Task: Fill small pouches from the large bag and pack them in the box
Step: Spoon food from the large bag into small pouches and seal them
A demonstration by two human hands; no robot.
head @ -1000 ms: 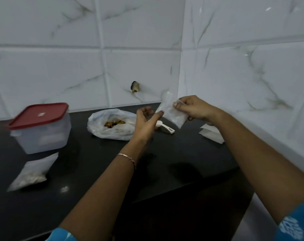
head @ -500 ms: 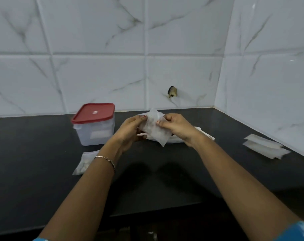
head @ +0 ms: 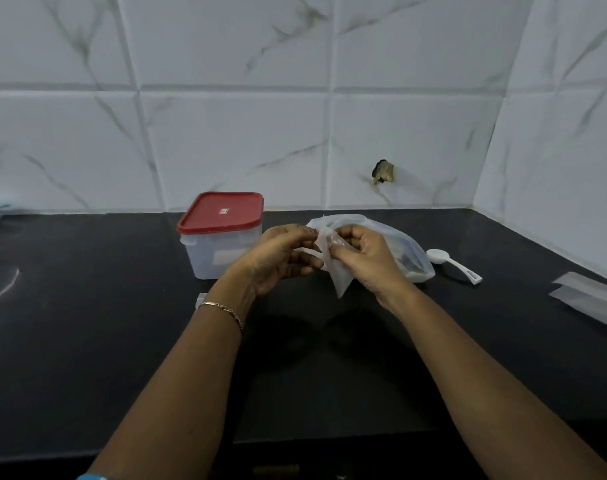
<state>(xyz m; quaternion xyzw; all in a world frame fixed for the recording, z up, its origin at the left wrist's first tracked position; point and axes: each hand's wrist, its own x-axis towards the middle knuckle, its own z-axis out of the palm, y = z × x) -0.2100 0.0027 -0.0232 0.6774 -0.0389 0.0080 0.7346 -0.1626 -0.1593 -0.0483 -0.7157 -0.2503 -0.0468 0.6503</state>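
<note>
pouch [head: 340, 280] off the counter [head: 87, 341], middle, in front of the big bag [head: 392, 233] | my 2 hands pinch its top: left hand [head: 278, 259] and right hand [head: 369, 263], fingers curled on it | box [head: 222, 237], red lid on, just left | spoon [head: 451, 264] right of bag | spare pouches [head: 593, 299] far right

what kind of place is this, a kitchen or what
Most likely a home kitchen corner: a dark countertop runs along white marble-look wall tiles, and on it sit a red-lidded plastic box and a white scoop beside the large bag.
</note>
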